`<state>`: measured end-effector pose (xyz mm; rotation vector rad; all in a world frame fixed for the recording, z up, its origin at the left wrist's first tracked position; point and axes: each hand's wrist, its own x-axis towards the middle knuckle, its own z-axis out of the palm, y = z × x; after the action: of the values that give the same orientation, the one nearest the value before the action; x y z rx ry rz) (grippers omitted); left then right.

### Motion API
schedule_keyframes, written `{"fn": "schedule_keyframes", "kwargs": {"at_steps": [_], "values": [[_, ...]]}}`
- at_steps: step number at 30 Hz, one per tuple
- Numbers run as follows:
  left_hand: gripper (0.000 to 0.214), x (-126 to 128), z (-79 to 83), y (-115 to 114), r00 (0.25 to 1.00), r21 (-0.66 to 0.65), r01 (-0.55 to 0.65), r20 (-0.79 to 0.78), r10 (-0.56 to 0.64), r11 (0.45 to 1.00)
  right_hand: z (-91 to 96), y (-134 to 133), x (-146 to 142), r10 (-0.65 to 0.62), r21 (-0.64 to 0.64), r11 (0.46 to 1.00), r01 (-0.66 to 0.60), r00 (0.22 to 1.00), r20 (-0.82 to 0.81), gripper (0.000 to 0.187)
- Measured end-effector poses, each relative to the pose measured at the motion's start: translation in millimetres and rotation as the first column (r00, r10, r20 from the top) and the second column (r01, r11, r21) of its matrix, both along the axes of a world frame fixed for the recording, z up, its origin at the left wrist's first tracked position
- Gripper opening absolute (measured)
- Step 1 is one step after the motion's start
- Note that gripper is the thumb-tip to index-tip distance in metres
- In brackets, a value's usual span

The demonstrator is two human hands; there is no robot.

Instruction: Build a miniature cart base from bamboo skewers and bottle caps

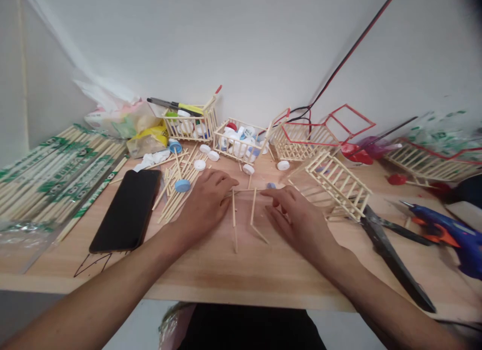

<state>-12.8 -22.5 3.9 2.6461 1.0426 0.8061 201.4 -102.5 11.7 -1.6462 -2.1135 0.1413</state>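
Note:
A small frame of thin wooden sticks [253,204] stands at the middle of the table, between my hands. It has one crosswise stick and two sticks that run down toward me with angled lower parts. My left hand [211,197] is closed at the left end of the crosswise stick, index finger along it. At the right end, my right hand [297,214] has its index fingertip on the stick, the other fingers curled and the thumb lower down. Just right of that hand lies a slatted stick basket [339,184], tilted on its side.
Stick carts [190,126] with bottle caps stand along the wall. Loose sticks [176,199], a phone [126,209] and packed chopsticks [56,174] lie on the left. Black-handled scissors [395,259] and a blue glue gun [444,229] lie on the right.

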Motion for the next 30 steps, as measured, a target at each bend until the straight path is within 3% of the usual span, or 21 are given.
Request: {"fn": "schedule_keyframes", "kwargs": {"at_steps": [4, 11, 20, 30], "values": [[0.032, 0.7, -0.8, -0.7, 1.0, -0.007, -0.002, 0.013, 0.002, 1.0, 0.7, 1.3, -13.3, 0.133, 0.053, 0.987, -0.152, 0.954, 0.269, 0.038], [0.029, -0.5, -1.2, -0.3, 1.0, 0.002, 0.01, 0.017, -0.01, 1.0, 4.9, 13.0, -20.2, 0.218, 0.058, 0.961, -0.269, 0.873, 0.437, 0.018], [0.028, -1.0, -2.9, 0.4, 1.0, -0.012, 0.014, 0.018, -0.013, 1.0, -6.4, 18.0, -15.7, 0.248, 0.077, 0.947, -0.311, 0.862, 0.441, 0.016], [0.028, -0.4, -4.0, 0.0, 0.999, 0.02, 0.015, 0.031, -0.016, 1.0, -10.0, 12.6, -8.4, 0.228, 0.181, 0.938, -0.297, 0.918, 0.323, 0.019]]}}
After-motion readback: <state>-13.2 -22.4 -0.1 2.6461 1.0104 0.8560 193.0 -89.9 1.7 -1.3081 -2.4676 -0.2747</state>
